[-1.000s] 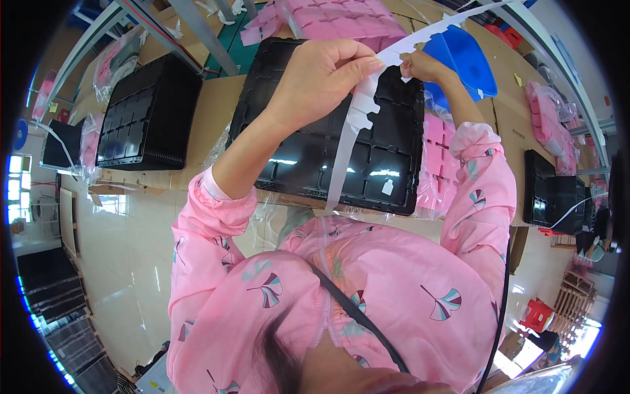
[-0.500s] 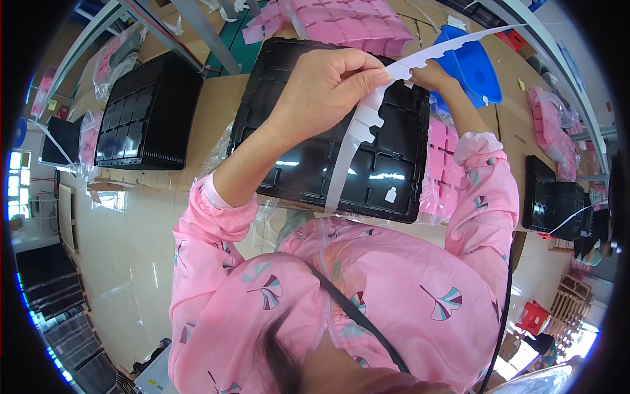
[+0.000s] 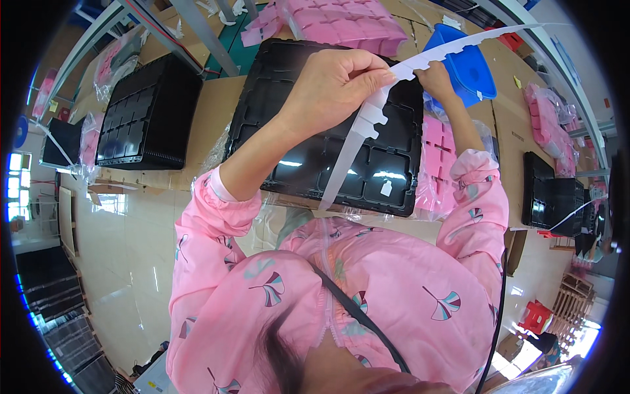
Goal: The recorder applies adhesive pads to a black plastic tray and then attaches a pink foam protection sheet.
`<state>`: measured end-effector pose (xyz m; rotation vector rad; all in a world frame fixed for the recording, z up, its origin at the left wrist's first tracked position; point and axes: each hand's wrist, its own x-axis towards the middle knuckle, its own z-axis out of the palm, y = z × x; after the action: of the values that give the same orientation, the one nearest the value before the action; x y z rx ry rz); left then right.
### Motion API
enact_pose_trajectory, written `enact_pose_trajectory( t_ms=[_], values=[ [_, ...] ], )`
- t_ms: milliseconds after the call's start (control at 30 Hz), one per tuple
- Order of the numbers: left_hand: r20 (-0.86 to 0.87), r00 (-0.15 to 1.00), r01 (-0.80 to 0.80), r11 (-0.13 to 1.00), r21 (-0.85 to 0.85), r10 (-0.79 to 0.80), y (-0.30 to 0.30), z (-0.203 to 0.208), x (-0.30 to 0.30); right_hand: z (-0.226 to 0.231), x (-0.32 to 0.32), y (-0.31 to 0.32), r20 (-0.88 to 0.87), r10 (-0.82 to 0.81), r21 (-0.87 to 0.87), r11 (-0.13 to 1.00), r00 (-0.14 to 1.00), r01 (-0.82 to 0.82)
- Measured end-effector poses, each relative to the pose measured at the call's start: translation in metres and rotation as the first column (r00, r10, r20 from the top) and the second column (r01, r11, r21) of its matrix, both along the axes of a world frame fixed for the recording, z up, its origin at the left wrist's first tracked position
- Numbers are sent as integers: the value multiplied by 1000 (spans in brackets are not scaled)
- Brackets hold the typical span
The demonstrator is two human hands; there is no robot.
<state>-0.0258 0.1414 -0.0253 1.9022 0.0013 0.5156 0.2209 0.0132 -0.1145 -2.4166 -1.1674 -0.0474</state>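
Note:
My left hand (image 3: 341, 88) is closed in a pinch on a long white paper strip (image 3: 453, 49) with a notched edge. One end of the strip hangs toward me over a black plastic tray (image 3: 315, 148) with molded compartments; the other stretches to the upper right. Close under the strip, my right hand (image 3: 436, 80) has its fingers drawn together at the notched edge. Its fingertips are partly hidden, so what they hold cannot be made out. A small white bottle-shaped sticker (image 3: 386, 188) lies on the tray's near right part.
A blue plastic bin (image 3: 474, 77) stands beyond my right hand. Pink molded trays (image 3: 348, 25) lie behind the black tray, and more pink ones (image 3: 438, 164) in clear film lie to its right. A stack of black trays (image 3: 147, 115) stands on the cardboard-covered table (image 3: 220, 108) at left.
My right hand has shifted slightly right along the strip. The strip's far end reaches further right. The black tray sits a little further left in view.

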Motion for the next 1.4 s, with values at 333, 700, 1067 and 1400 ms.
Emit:
enact_pose_trajectory(
  t_ms=[333, 700, 1067, 1400],
  values=[
    [-6, 1000, 11, 1000, 0, -11, -2, 3, -2, -17, 14, 6, -146, -39, 28, 999, 989, 43],
    [-6, 1000, 2, 1000, -27, -3, 4, 0, -4, -27, 0, 17, -5, -110, 109, 988, 994, 109],
    [-24, 1000, 9, 997, -70, -10, 5, -1, -5, -58, 10, 12, 475, 103, 81, 984, 874, -160],
    [-9, 1000, 17, 997, -73, -17, 4, -1, -7, -68, 23, 14, 196, 67, 247, 962, 978, -116]
  ],
)
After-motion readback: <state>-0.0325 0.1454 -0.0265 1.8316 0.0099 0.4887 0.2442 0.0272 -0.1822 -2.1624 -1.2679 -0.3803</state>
